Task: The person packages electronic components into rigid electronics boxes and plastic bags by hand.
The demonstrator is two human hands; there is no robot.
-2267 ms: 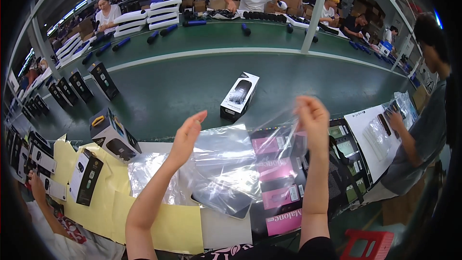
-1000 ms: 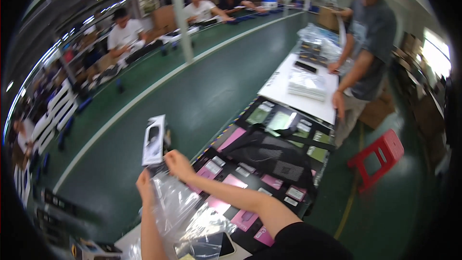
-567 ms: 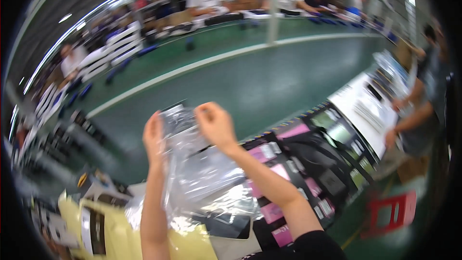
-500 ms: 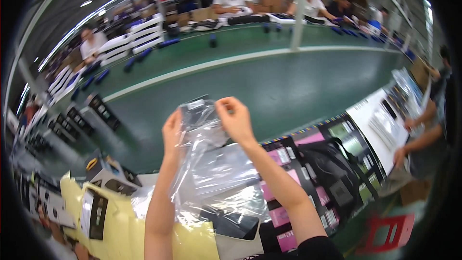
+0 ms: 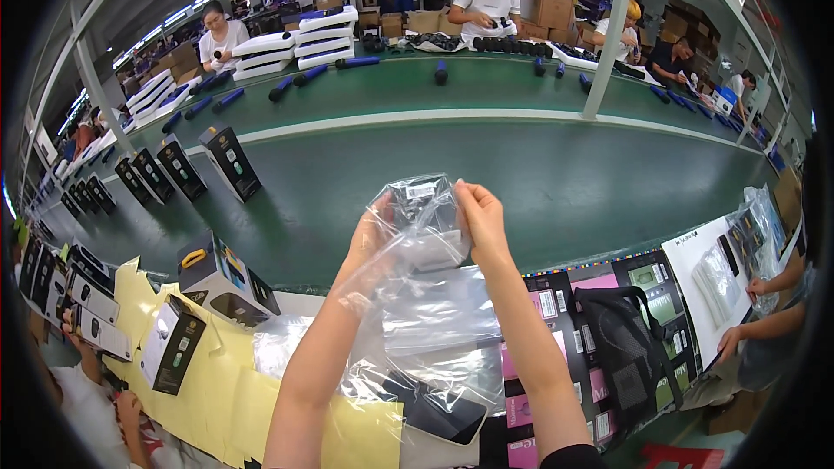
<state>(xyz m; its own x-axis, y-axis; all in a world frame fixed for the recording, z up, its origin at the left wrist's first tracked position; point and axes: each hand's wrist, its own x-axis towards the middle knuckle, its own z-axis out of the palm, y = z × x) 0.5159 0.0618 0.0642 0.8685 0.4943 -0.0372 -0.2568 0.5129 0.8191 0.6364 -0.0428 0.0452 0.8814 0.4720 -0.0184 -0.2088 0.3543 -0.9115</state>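
Between my two hands a clear plastic bag (image 5: pixel 395 265) is stretched upright over the near edge of the green bench. A dark flat item with a white label (image 5: pixel 421 191) shows through the bag's top; I cannot tell what it is. My left hand (image 5: pixel 372 230) grips the bag's left side, its fingers partly behind the film. Thumb and fingers of my right hand (image 5: pixel 483 219) pinch the upper right edge. Below lies a pile of flat clear plastic bags (image 5: pixel 439 317). A black phone-like slab (image 5: pixel 447 419) lies nearer me, partly under film.
Black boxes (image 5: pixel 230 163) stand in a row on the green conveyor (image 5: pixel 347 156) at left. A larger box (image 5: pixel 221 282) and yellow sheets (image 5: pixel 230 408) lie near left. At right are a black mesh bag (image 5: pixel 627 347), pink-and-black packages (image 5: pixel 599 382) and a co-worker's hands (image 5: pixel 734 339). Other people work opposite.
The view has swung left and upward, so the scene sits further right. Both hands keep hold of the bag; its film now drapes more over my left wrist.
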